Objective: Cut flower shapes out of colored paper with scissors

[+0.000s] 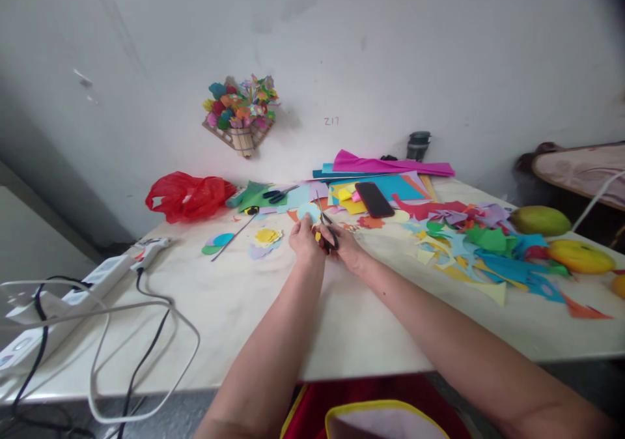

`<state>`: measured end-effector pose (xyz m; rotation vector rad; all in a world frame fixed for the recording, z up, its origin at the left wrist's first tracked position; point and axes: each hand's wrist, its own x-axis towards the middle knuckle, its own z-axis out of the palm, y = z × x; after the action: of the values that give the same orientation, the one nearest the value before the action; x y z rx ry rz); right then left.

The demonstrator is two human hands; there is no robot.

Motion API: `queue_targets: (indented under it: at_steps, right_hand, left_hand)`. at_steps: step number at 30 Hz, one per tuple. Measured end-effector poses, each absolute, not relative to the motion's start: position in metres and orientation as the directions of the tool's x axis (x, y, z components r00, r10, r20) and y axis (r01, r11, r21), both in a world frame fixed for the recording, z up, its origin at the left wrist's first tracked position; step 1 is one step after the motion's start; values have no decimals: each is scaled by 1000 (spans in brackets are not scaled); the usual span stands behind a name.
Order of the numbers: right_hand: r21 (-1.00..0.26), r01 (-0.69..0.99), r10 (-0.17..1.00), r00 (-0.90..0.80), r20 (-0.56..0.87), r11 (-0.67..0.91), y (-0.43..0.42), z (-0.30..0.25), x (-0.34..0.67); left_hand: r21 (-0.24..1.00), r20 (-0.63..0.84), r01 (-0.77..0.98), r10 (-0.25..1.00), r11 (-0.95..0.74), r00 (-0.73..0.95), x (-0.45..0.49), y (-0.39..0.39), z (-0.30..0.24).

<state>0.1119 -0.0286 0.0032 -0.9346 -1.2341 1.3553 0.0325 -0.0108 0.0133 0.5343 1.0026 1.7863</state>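
Note:
My left hand (305,237) pinches a light blue paper circle (308,212) above the middle of the table. In my right hand (344,243) is a pair of scissors (328,225), its blades pointing away from me and lying at the circle's right edge. A small yellow bit shows between the two hands, too small to name. Yellow scalloped paper cutouts (268,236) lie to the left of my hands, over lilac and light blue ones. Farther left is a little group of blue, green and pink paper circles (219,243).
Paper scraps (469,243) spread over the right side, near mangoes (581,256). A phone (374,199) lies on coloured sheets. Behind are dark-handled scissors (277,196) and a red plastic bag (188,195). Power strips (92,283) with loose cables lie at the left edge.

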Motion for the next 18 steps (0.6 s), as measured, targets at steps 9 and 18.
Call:
queue_targets:
  at_steps: [9,18]
  right_hand:
    - [-974,-210,993,-64,95,80,-17,10,133]
    - [-976,-173,990,68,123,133,-3,16,156]
  left_hand:
    - [822,-32,-545,942,-166,-334,14,2,7]
    - [934,25,-358,995,10,93,-2,3,-3]
